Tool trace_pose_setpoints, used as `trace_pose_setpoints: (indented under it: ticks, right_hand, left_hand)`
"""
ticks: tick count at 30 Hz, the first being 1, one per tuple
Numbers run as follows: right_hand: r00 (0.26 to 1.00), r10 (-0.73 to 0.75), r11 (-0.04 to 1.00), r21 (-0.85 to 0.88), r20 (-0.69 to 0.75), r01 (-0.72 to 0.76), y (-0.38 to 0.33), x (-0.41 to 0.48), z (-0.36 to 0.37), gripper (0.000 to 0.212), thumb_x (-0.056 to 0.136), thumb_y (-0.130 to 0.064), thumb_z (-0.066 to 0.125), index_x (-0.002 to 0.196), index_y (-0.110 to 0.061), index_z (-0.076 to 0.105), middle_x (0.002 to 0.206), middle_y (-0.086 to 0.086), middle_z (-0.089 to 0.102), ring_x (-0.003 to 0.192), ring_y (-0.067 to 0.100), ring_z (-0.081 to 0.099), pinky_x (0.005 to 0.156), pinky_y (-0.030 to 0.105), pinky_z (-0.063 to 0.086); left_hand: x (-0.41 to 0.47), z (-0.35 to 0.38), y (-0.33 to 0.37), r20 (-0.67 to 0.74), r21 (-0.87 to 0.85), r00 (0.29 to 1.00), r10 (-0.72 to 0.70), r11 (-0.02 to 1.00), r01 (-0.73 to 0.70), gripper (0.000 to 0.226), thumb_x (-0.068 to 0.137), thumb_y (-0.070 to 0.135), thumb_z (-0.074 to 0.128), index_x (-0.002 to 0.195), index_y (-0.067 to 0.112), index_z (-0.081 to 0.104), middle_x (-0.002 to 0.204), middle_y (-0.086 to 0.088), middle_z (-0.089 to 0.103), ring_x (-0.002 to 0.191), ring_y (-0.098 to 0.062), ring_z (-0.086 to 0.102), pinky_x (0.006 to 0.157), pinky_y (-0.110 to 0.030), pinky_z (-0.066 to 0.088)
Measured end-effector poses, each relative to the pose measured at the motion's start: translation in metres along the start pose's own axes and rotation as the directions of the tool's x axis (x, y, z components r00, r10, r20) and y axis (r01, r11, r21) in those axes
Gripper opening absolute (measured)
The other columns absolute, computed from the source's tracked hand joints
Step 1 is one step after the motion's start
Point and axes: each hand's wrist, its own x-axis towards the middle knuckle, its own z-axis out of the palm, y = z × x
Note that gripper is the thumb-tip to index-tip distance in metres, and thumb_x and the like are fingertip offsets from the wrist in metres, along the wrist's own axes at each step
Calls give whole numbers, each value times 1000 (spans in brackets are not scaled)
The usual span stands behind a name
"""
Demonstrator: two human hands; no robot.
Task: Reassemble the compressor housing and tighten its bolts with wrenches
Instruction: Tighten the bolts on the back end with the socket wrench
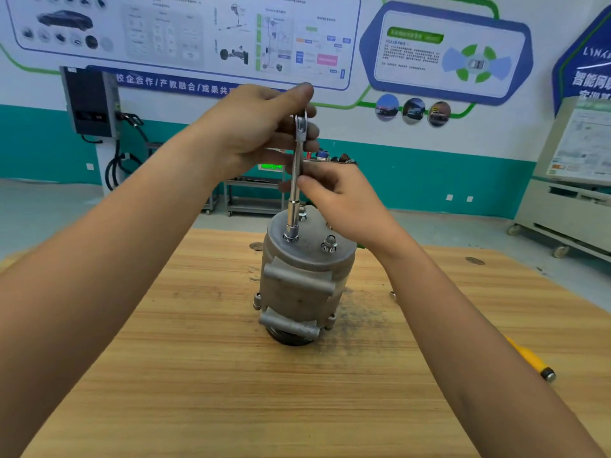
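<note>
**A:** Compressor housing [297, 292] standing on end on the worktop [198, 375], right underneath both hands. What's in them?

**B:** One long socket wrench [298, 160], held upright. The left hand [258, 127] is curled round its top end with the thumb up high. The right hand [337, 200], lower down, pinches the shaft between thumb and fingers. The socket [292, 223] sits over a bolt on the near-left of the flat end cover [310, 256].

**A:** So it looks like a bolt is being run down. How do you do that well?

**B:** I'd hold the shaft dead vertical so the socket stays square on the head. The lower hand steadies and the upper hand turns. I'd also press down lightly, because a tall, narrow body like this could rock.

**A:** And the other bolts?

**B:** A flanged bolt [329, 243] with a washer stands proud below the right wrist. Another one [302, 213] is just behind the socket. I'd bring them all snug in turn before the final pull, so the cover seats evenly.

**A:** Materials?

**B:** The housing is dull grey cast metal, a matte cylinder with rounded mounting lugs [297, 279] across its front. The wrench is bright polished steel. The worktop is pale, grainy wood with a dark smudge near the housing's base. A yellow-handled tool [529, 358] lies out beyond the right forearm.
</note>
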Motion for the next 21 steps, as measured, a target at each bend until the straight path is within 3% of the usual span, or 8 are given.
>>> trace_pose_setpoints:
  ticks: [2,4,7,9,12,15,17,21]
  right_hand:
    - [1000,-16,999,47,-13,17,0,1,1,14,91,-6,55,88,-14,66,84,0,71,87,11,67,89,32,51]
    - [999,-33,998,48,-34,35,3,2,2,12,86,-8,62,82,-19,64,76,-12,67,76,-6,63,78,13,49]
    - [995,-54,998,31,-83,57,3,5,5,21,82,-12,68,70,-26,58,68,-20,61,65,-9,58,65,4,42]
    - [993,-74,997,17,-88,76,3,6,8,21,83,-14,68,72,-28,57,70,-20,60,68,-10,57,66,3,40]
    - [999,-40,996,76,30,38,1,7,14,11,92,-13,55,98,-21,60,92,-16,63,89,-6,57,81,4,41]
    - [993,-4,987,159,121,-15,-2,8,16,18,96,-6,46,96,-19,59,97,-5,66,99,6,61,94,19,44]
    - [997,-16,989,149,79,4,-1,10,15,16,94,-6,50,93,-17,61,91,-1,69,96,10,64,92,24,47]
    - [999,-10,990,139,-35,15,5,14,10,14,85,-10,67,77,-21,63,75,-5,70,73,1,65,67,13,50]
  left_hand:
    - [-1,5,5,39,138,999,13,990,-18,26,98,35,42,96,15,59,53,8,62,54,-7,62,63,-27,51]
    - [-4,12,9,47,503,991,127,854,-133,33,97,42,41,102,17,61,60,9,63,57,-2,58,65,-26,44]
    - [-10,14,11,130,930,941,314,289,-225,43,94,51,36,110,17,56,89,0,54,81,-18,50,67,-31,34]
    - [-13,10,14,140,972,930,340,130,-194,41,95,49,33,104,15,53,82,-3,46,72,-21,44,61,-31,29]
    - [-15,5,16,125,945,953,275,261,-199,40,97,40,33,98,6,53,75,-4,51,64,-16,44,53,-31,31]
    - [-19,-1,18,101,873,969,224,446,-195,38,95,32,34,106,4,57,92,-11,65,82,-26,60,76,-43,47]
    - [-20,-5,15,87,774,978,187,605,-184,36,93,29,34,107,8,59,92,0,66,81,-20,65,82,-41,51]
    - [-7,-16,4,-15,509,997,74,859,-56,32,96,32,32,99,20,61,92,8,70,78,-12,67,69,-29,54]
